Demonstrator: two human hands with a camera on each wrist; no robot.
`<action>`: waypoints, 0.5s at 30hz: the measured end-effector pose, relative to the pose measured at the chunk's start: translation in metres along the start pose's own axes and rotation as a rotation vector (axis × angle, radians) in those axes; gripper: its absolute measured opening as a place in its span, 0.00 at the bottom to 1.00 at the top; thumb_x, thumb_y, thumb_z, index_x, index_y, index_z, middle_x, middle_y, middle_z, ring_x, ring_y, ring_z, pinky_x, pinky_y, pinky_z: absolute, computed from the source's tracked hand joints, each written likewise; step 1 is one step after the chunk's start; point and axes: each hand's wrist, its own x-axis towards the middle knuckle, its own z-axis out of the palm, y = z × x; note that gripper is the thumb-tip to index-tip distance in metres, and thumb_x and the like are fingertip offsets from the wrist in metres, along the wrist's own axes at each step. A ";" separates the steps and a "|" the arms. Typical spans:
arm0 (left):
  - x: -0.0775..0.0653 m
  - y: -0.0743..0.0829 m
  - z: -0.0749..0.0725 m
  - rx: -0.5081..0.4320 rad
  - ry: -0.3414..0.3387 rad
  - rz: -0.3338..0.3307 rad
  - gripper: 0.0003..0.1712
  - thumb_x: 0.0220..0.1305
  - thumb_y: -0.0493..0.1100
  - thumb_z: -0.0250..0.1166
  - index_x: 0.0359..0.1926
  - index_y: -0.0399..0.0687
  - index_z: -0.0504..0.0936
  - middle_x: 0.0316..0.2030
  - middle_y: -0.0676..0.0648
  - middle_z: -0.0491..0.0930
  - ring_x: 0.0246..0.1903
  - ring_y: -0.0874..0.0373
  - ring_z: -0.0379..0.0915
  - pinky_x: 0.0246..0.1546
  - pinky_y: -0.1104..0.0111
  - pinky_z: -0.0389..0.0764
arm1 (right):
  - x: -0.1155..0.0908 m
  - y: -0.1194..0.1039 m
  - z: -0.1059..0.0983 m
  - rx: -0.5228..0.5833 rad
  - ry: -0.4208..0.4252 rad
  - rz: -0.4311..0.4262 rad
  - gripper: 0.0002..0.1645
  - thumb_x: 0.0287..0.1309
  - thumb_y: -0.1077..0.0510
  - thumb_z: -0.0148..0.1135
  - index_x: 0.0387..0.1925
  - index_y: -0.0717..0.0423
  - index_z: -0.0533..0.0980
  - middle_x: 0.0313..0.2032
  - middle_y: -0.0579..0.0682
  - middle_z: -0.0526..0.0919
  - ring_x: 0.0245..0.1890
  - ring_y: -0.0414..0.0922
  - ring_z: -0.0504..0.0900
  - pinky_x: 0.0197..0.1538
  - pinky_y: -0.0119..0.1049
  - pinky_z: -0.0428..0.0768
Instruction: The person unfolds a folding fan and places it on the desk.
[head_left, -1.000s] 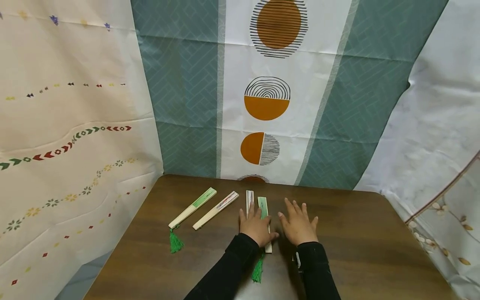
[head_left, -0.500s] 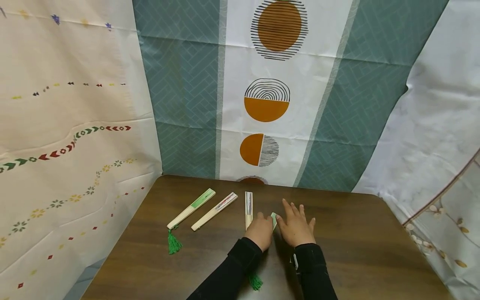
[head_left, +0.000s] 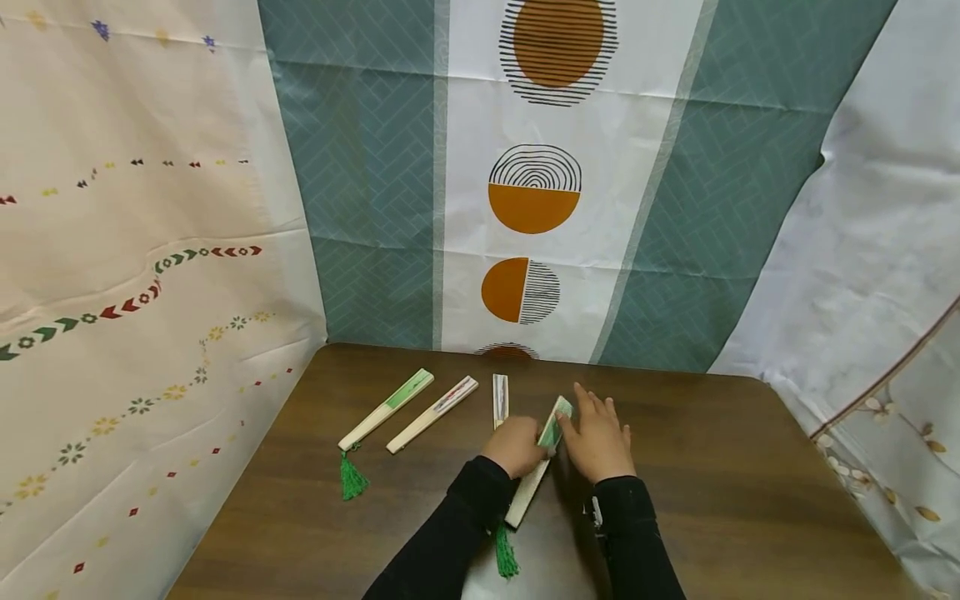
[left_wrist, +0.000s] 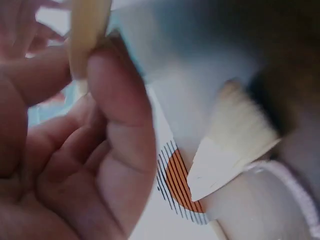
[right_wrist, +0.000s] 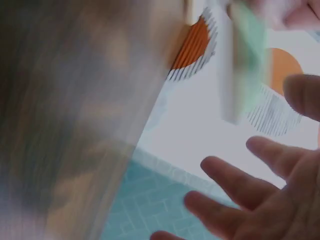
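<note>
The green fan point(head_left: 531, 485) has slanted rightward in the left grip point(head_left: 516, 447).

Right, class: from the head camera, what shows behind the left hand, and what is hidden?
Behind the left hand, the far end of a folded fan shows on the table. The rest is covered by the hand and sleeve, so cannot be seen.

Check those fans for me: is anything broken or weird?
Nothing looks broken or spilled. One small odd thing: the second fan from the left shows no tassel, while the leftmost fan has a green tassel, and so does the green fan in the left grip.
</note>
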 end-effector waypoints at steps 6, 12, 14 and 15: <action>-0.029 0.037 -0.081 -0.625 -0.020 -0.048 0.10 0.85 0.43 0.69 0.43 0.42 0.84 0.29 0.53 0.79 0.27 0.61 0.76 0.30 0.68 0.88 | -0.004 -0.013 -0.007 0.272 -0.029 -0.031 0.42 0.91 0.39 0.53 0.90 0.59 0.59 0.82 0.70 0.72 0.80 0.71 0.75 0.79 0.72 0.79; -0.041 0.052 -0.108 -0.809 -0.081 -0.124 0.08 0.87 0.39 0.64 0.49 0.37 0.85 0.34 0.52 0.78 0.32 0.60 0.76 0.32 0.70 0.87 | -0.008 -0.024 -0.010 0.511 -0.079 -0.063 0.34 0.92 0.40 0.53 0.80 0.60 0.75 0.68 0.66 0.87 0.62 0.61 0.91 0.62 0.59 0.94; -0.041 0.052 -0.109 -0.799 -0.096 -0.127 0.09 0.88 0.38 0.63 0.47 0.37 0.85 0.34 0.53 0.79 0.31 0.61 0.77 0.32 0.72 0.86 | -0.007 -0.025 -0.010 0.565 -0.093 -0.055 0.30 0.92 0.42 0.54 0.74 0.60 0.80 0.62 0.64 0.91 0.55 0.56 0.94 0.56 0.56 0.97; -0.040 0.051 -0.109 -0.793 -0.101 -0.125 0.09 0.88 0.38 0.63 0.47 0.37 0.85 0.34 0.53 0.79 0.31 0.61 0.77 0.31 0.73 0.86 | -0.007 -0.025 -0.010 0.582 -0.099 -0.051 0.28 0.92 0.44 0.54 0.71 0.60 0.82 0.59 0.63 0.92 0.51 0.54 0.95 0.55 0.55 0.97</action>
